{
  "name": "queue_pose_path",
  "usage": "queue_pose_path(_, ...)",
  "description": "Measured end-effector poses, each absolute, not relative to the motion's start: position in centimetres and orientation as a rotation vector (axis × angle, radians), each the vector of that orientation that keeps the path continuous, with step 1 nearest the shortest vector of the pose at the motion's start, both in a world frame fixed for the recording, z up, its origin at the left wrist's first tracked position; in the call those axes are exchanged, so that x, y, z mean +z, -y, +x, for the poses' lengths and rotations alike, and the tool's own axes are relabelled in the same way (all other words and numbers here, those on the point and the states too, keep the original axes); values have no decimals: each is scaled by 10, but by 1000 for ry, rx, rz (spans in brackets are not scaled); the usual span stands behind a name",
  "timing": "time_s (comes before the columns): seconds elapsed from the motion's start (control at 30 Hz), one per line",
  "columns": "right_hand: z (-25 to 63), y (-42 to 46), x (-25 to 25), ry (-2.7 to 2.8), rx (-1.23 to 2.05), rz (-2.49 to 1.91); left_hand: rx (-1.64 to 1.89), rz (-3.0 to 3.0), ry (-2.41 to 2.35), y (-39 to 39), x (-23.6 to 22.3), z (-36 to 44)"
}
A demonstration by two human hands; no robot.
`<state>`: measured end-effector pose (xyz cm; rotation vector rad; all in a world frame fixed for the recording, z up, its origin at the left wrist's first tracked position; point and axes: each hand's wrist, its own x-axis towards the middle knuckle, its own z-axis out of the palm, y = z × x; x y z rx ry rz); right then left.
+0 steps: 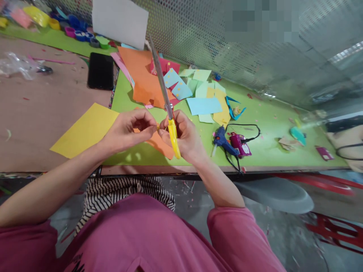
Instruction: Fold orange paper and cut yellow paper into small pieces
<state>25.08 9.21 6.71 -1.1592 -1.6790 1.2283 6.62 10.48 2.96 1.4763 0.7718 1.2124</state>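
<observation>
My right hand holds a pair of scissors with yellow handles, the long blades pointing up and away from me. The fingertips of that hand meet those of my left hand, which is closed in a pinch. A tiny yellow piece shows between the fingertips, too small to name. Beneath the hands lies an orange paper strip, partly covered. A yellow paper sheet lies on the table, its right corner behind my left hand.
Cut paper in blue, green and orange lies beyond my hands. A blue glue gun rests by a purple box with a black cord. A black phone lies left. Colourful cups stand at the far left.
</observation>
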Motion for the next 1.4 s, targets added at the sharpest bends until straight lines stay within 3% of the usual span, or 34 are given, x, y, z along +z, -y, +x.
queue_pose_path(0.73,234,-90,58,1523,1056,-1198,1129,953,-605,-113,23,72)
queue_pose_path(0.93,258,-78,77,1711,1319,-1292,1048,828,-703,-114,35,65)
queue_pose_path(1.13,305,-58,90,1720,1981,-1195,1038,764,-686,-117,36,61)
queue_pose_path(1.4,327,-44,79,1681,2094,-956,1068,760,-709,-117,35,63)
